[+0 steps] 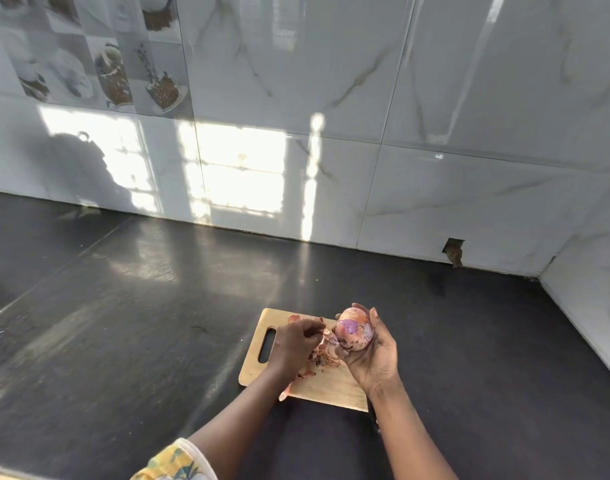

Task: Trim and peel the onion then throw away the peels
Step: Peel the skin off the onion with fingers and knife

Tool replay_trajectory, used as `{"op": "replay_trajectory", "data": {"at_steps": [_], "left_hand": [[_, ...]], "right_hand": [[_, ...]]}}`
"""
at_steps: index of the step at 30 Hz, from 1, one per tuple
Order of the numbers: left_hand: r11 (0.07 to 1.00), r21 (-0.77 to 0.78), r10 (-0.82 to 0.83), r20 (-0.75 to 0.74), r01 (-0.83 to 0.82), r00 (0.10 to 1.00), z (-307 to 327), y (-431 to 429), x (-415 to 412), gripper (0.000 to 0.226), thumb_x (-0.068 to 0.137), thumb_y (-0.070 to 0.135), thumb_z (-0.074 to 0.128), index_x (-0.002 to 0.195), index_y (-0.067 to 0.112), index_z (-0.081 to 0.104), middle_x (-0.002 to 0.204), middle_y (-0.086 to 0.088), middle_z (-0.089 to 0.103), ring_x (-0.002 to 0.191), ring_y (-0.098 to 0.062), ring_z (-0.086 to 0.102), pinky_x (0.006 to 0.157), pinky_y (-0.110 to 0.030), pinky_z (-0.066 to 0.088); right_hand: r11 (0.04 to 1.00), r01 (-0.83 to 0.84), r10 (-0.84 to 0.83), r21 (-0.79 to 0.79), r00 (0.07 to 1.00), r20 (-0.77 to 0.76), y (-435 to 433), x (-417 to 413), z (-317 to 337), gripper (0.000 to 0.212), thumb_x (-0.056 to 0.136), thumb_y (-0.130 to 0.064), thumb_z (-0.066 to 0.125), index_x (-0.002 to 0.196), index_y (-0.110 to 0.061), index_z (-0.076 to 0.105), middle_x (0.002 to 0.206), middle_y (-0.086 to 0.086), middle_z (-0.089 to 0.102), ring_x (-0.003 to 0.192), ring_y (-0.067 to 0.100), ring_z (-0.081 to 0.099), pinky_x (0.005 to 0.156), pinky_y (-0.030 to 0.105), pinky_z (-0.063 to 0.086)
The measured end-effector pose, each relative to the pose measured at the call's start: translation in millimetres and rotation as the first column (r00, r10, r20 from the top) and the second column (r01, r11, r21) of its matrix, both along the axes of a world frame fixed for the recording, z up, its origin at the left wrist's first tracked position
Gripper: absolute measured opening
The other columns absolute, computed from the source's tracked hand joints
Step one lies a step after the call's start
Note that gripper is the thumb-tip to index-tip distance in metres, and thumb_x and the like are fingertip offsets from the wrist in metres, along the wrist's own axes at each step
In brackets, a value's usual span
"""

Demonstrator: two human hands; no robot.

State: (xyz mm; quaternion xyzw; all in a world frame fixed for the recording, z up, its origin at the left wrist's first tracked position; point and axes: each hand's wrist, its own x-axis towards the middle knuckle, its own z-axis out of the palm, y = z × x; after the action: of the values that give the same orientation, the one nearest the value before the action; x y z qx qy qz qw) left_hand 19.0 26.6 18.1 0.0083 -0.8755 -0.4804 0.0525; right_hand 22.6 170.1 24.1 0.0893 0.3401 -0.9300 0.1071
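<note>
A dark, glossy counter (140, 306) carries a pale wooden board (331, 386), which lies flat near the counter's front, its corners rounded and its handle slot (267, 346) at the left end. A pinkish peel (284, 393) lies across the board's near-left edge, one end on the wood and the other reaching onto the counter. Left of the board there is a small dark smudge (199, 329) on the surface, and further left a thin seam (54, 268) runs aslant across the counter. Beyond the board, bright window light reflects off the surface up to where it meets the tiled wall (435, 202). Right of the board the counter ends in a corner.
</note>
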Motion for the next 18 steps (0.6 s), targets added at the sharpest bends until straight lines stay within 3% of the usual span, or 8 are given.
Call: {"op": "replay_trajectory", "data": {"at_steps": [4, 6, 8, 12, 15, 18], "left_hand": [[0.971, 0.239, 0.001, -0.010, 0.001, 1.000, 6, 7, 0, 0.017, 0.085, 0.018, 0.063, 0.098, 0.015, 0.074, 0.084, -0.001, 0.075, 0.075, -0.010, 0.070, 0.077, -0.033, 0.058], [0.946, 0.325, -0.008, 0.008, 0.005, 1.000, 11, 11, 1, 0.018, 0.085, 0.026, 0.063, 0.094, 0.016, 0.075, 0.080, 0.000, 0.075, 0.072, -0.008, 0.070, 0.073, -0.030, 0.058], [0.931, 0.360, -0.076, 0.035, 0.058, 0.997, 13, 13, 3, 0.020, 0.085, 0.029, 0.063, 0.095, 0.016, 0.075, 0.086, 0.000, 0.075, 0.077, -0.006, 0.068, 0.073, -0.026, 0.056], [0.876, 0.457, -0.206, 0.058, 0.157, 0.977, 13, 16, 6, 0.016, 0.079, 0.029, 0.067, 0.094, 0.027, 0.074, 0.097, -0.004, 0.074, 0.094, -0.019, 0.067, 0.089, -0.040, 0.051], [0.865, 0.489, -0.188, 0.106, 0.113, 0.976, 9, 20, 5, 0.020, 0.066, 0.045, 0.065, 0.084, 0.041, 0.072, 0.097, -0.009, 0.073, 0.087, -0.017, 0.063, 0.090, -0.045, 0.050], [0.826, 0.560, -0.172, 0.140, 0.065, 0.975, 4, 22, 4, 0.022, 0.064, 0.047, 0.065, 0.078, 0.033, 0.076, 0.086, -0.010, 0.070, 0.079, -0.017, 0.059, 0.081, -0.041, 0.049]], "right_hand": [[0.997, 0.064, -0.062, 0.048, 0.997, -0.037, -2, 1, -1, 0.022, 0.079, -0.025, 0.061, 0.100, -0.020, 0.060, 0.094, 0.012, 0.060, 0.064, 0.021, 0.063, 0.044, 0.026, 0.050], [0.995, 0.088, -0.085, 0.050, 0.995, -0.047, -3, 1, 0, 0.023, 0.078, -0.017, 0.062, 0.101, -0.021, 0.059, 0.096, 0.012, 0.059, 0.068, 0.023, 0.064, 0.050, 0.029, 0.053], [0.993, 0.100, -0.097, 0.062, 0.994, -0.052, -4, 0, 0, 0.027, 0.078, -0.013, 0.063, 0.103, -0.021, 0.058, 0.098, 0.011, 0.059, 0.070, 0.023, 0.066, 0.055, 0.033, 0.055], [0.991, 0.116, -0.114, 0.070, 0.993, -0.034, -4, -2, -1, 0.025, 0.077, -0.014, 0.063, 0.101, -0.023, 0.059, 0.097, 0.010, 0.059, 0.067, 0.020, 0.066, 0.053, 0.031, 0.053], [0.991, 0.117, -0.115, 0.065, 0.993, -0.027, -3, -1, -3, 0.025, 0.079, -0.015, 0.062, 0.102, -0.023, 0.059, 0.098, 0.012, 0.059, 0.070, 0.022, 0.065, 0.055, 0.032, 0.053], [0.992, 0.106, -0.104, 0.075, 0.994, -0.037, -3, -1, -2, 0.027, 0.078, -0.015, 0.062, 0.105, -0.022, 0.058, 0.100, 0.015, 0.058, 0.073, 0.024, 0.064, 0.053, 0.032, 0.053]]}}
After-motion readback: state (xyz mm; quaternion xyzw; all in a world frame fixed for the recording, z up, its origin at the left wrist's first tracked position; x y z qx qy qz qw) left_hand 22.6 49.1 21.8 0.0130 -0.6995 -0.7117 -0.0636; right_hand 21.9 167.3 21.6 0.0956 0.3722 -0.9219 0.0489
